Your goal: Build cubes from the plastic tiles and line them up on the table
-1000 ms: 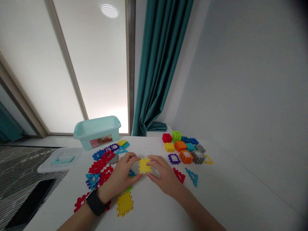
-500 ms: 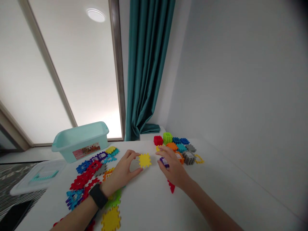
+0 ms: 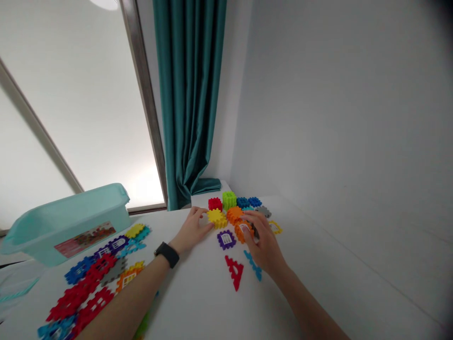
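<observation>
Yellow stack right at the fingertips of my left hand, on the white table.
My left thumb and forefinger stand parted, their tips at the stack's left side — whether they grip it, I cannot tell. Just beyond those fingers sit a red stack and, a little further right, a lime green stack. My right hand is curved with thumb and fingers apart, over the edge of an orange window piece — I can't tell if it holds anything. Left of my right thumb lies a purple window piece; nearer me than that thumb are a red triangle and a blue triangle, the blue one closer to my hand.
</observation>
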The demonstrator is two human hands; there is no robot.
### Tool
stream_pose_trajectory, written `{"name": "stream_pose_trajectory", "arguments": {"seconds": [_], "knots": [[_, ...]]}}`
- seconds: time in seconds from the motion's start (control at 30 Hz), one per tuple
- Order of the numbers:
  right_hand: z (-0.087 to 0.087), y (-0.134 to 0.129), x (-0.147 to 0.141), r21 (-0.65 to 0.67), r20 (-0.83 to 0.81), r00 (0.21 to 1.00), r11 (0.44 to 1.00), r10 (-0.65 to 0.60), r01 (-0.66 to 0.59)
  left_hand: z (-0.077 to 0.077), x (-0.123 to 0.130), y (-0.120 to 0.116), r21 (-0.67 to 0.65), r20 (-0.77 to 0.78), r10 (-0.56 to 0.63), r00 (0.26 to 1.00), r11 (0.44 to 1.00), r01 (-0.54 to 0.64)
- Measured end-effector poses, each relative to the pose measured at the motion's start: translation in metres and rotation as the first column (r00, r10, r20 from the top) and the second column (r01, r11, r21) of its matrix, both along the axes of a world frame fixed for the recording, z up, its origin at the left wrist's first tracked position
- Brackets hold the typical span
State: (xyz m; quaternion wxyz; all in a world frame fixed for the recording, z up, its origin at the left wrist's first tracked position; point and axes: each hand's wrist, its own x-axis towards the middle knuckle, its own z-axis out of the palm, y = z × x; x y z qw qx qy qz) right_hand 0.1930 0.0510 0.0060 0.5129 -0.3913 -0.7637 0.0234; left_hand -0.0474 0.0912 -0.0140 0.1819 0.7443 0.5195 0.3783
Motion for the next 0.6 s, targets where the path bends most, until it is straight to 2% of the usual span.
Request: {"name": "stream_pose_trajectory", "arguments": {"seconds": [0.37,0.6], "knots": [[-0.002,0.000,0.002,-0.028,0.007,1.000,0.999,0.018,-0.018,-0.016,0.012,0.015,-0.010,0.016,0.003,1.000,1.000,-0.003],[-0.006,0.002,0.004,-0.040,0.045,0.999,0.999,0.027,-0.025,-0.020,0.014,0.020,-0.047,-0.016,0.023,1.000,0.999,-0.023]]}}
